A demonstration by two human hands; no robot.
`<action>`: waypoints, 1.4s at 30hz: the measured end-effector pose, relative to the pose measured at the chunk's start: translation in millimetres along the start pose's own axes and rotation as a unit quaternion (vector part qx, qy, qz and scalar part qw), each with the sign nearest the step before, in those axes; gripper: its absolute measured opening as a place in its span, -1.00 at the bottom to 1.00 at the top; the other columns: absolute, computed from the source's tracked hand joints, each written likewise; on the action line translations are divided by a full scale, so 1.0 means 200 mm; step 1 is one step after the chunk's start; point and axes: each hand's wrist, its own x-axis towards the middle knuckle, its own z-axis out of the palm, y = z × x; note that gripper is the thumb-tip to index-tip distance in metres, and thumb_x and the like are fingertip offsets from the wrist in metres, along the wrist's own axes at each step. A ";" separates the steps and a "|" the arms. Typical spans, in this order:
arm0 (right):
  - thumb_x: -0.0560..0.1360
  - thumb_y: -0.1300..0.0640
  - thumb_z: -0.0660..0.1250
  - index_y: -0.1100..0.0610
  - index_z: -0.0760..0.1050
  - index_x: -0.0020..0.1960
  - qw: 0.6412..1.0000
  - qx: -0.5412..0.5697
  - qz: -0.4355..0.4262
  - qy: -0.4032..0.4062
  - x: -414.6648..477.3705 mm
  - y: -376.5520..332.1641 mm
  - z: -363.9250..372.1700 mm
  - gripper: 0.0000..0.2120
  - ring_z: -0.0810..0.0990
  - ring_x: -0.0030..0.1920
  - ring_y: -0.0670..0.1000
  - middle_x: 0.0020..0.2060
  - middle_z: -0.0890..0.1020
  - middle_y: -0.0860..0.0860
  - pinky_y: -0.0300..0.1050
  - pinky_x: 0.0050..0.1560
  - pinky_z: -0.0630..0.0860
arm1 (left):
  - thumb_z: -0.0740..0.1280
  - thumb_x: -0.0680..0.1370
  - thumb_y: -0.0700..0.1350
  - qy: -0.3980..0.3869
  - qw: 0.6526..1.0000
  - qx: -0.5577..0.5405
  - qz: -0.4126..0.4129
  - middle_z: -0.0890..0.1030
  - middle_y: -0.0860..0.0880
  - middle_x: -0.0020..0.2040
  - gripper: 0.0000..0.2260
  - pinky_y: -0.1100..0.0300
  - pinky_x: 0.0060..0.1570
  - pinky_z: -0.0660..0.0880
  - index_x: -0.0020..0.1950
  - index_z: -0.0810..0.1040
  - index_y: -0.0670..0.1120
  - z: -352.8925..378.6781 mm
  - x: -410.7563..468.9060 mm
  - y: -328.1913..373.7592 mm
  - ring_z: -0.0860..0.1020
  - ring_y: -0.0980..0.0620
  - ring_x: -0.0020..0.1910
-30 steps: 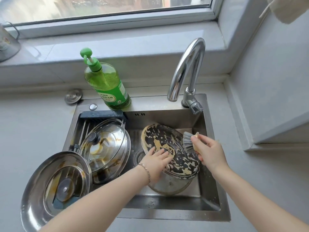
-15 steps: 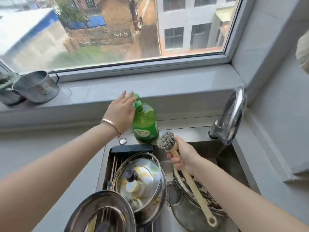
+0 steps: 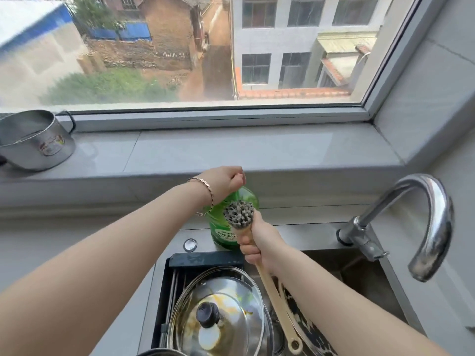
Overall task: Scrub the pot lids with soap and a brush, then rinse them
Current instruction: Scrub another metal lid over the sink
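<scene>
Head view — right hand (image 3: 259, 242) grips wooden brush (image 3: 239, 214), bristles against green bottle (image 3: 223, 227).

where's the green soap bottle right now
In the head view, centre: the green soap bottle stands on the sink's back ledge, under the left hand, behind the brush head.

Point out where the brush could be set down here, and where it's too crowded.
The window sill is bare from the metal pot at its left end to the right corner. Bare counter lies left of the sink under the left forearm. The sink is crowded: a drain rack, a glass lid and a patterned dish.
</scene>
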 end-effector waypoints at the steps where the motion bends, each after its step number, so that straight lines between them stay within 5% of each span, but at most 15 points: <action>1: 0.61 -0.18 -0.05 0.14 0.30 -0.16 1.000 -0.001 -0.003 0.002 0.01 0.00 0.00 -0.58 0.12 -0.69 -0.13 -0.62 0.28 -0.04 -0.42 -0.66 0.04 | 0.07 0.61 -0.12 -0.006 1.000 -0.008 0.006 0.52 -0.05 -0.10 -0.75 0.21 -0.13 0.36 0.12 0.52 -0.07 0.01 0.00 -0.01 0.46 -0.04 -0.12; 5: 0.61 -0.17 -0.07 0.14 0.28 -0.23 1.000 -0.014 -0.011 0.001 0.03 -0.01 0.01 -0.55 0.11 -0.70 -0.13 -0.64 0.28 -0.04 -0.43 -0.66 0.03 | 0.07 0.62 -0.12 -0.006 0.999 -0.039 0.019 0.54 -0.05 -0.02 -0.74 0.21 -0.03 0.39 0.17 0.51 -0.04 0.04 0.00 -0.04 0.46 0.00 -0.07; 10: 0.61 -0.16 -0.06 0.14 0.32 -0.25 0.999 -0.045 -0.014 -0.001 -0.04 0.04 0.01 -0.54 0.12 -0.70 -0.13 -0.63 0.27 -0.04 -0.42 -0.66 0.02 | -0.02 0.64 0.00 0.036 0.998 0.038 -0.026 0.54 -0.06 0.15 -0.66 -0.03 0.21 0.36 0.40 0.28 0.13 0.02 -0.04 -0.01 0.49 -0.09 0.13; 14: 0.58 -0.20 -0.01 0.12 0.35 -0.24 0.990 -0.138 -0.026 0.016 -0.15 0.11 -0.02 -0.55 0.14 -0.68 -0.11 -0.61 0.30 -0.04 -0.40 -0.65 0.04 | 0.00 0.62 0.14 0.150 0.987 0.013 -0.061 0.28 -0.07 0.46 -0.47 -0.12 0.38 0.14 0.53 -0.03 -0.02 0.07 -0.19 0.02 0.27 -0.09 0.42; 17: 0.57 -0.20 0.03 0.13 0.34 -0.28 0.973 -0.227 -0.033 0.040 -0.25 0.21 -0.06 -0.54 0.16 -0.68 -0.09 -0.60 0.33 -0.02 -0.38 -0.61 0.07 | 0.06 0.61 0.12 0.204 0.970 -0.078 -0.107 0.21 -0.12 0.50 -0.42 0.00 0.37 0.20 0.53 -0.01 -0.14 0.22 -0.43 -0.06 0.28 -0.10 0.42; 19: 0.58 -0.19 0.04 0.15 0.35 -0.31 0.961 -0.271 -0.025 0.039 -0.32 0.30 -0.10 -0.52 0.18 -0.69 -0.08 -0.63 0.35 -0.02 -0.38 -0.61 0.09 | 0.11 0.62 0.01 0.129 0.977 -0.089 -0.141 0.30 -0.11 0.46 -0.51 0.06 0.28 0.32 0.51 0.11 -0.11 0.37 -0.64 -0.16 0.37 -0.09 0.35; 21: 0.58 -0.18 0.04 0.15 0.34 -0.38 0.948 -0.315 -0.018 0.044 -0.38 0.39 -0.14 -0.49 0.19 -0.69 -0.07 -0.66 0.35 -0.03 -0.37 -0.60 0.11 | 0.16 0.58 -0.07 -0.025 0.988 -0.022 -0.152 0.41 -0.07 0.37 -0.54 0.09 0.16 0.43 0.47 0.19 -0.04 0.51 -0.86 -0.25 0.48 -0.06 0.22; 25: 0.57 -0.18 0.05 0.14 0.35 -0.43 0.926 -0.373 -0.001 0.056 -0.46 0.58 -0.22 -0.46 0.25 -0.67 -0.05 -0.63 0.38 -0.02 -0.35 -0.57 0.15 | 0.18 0.56 0.05 -0.250 0.943 0.172 -0.135 0.42 -0.04 0.33 -0.55 0.02 0.39 0.19 0.42 0.24 -0.05 0.71 -1.15 -0.40 0.41 -0.04 0.29; 30: 0.57 -0.17 0.05 0.13 0.32 -0.45 0.917 -0.391 0.035 0.076 -0.52 0.70 -0.31 -0.47 0.26 -0.67 -0.06 -0.64 0.37 -0.03 -0.36 -0.55 0.18 | 0.17 0.57 0.14 -0.216 0.940 0.203 -0.170 0.44 -0.08 0.20 -0.62 0.10 0.11 0.41 0.28 0.37 -0.06 0.77 -1.16 -0.47 0.48 -0.07 0.16; 37: 0.58 -0.16 0.04 0.11 0.29 -0.44 0.929 -0.354 0.050 0.095 -0.58 0.74 -0.38 -0.49 0.21 -0.66 -0.06 -0.63 0.35 -0.02 -0.36 -0.53 0.12 | 0.12 0.58 0.18 -0.280 0.931 0.186 -0.142 0.57 -0.06 0.12 -0.61 0.11 0.03 0.44 0.17 0.51 -0.06 0.76 -1.09 -0.39 0.51 -0.06 0.11; 42: 0.56 -0.18 0.07 0.12 0.29 -0.41 0.933 -0.343 0.041 0.100 -0.62 0.72 -0.44 -0.50 0.19 -0.68 -0.06 -0.64 0.34 -0.02 -0.37 -0.54 0.12 | 0.10 0.60 0.14 -0.206 0.962 0.129 -0.129 0.56 -0.04 -0.12 -0.62 0.19 -0.18 0.38 0.02 0.55 -0.11 0.61 -1.16 -0.34 0.48 0.00 -0.15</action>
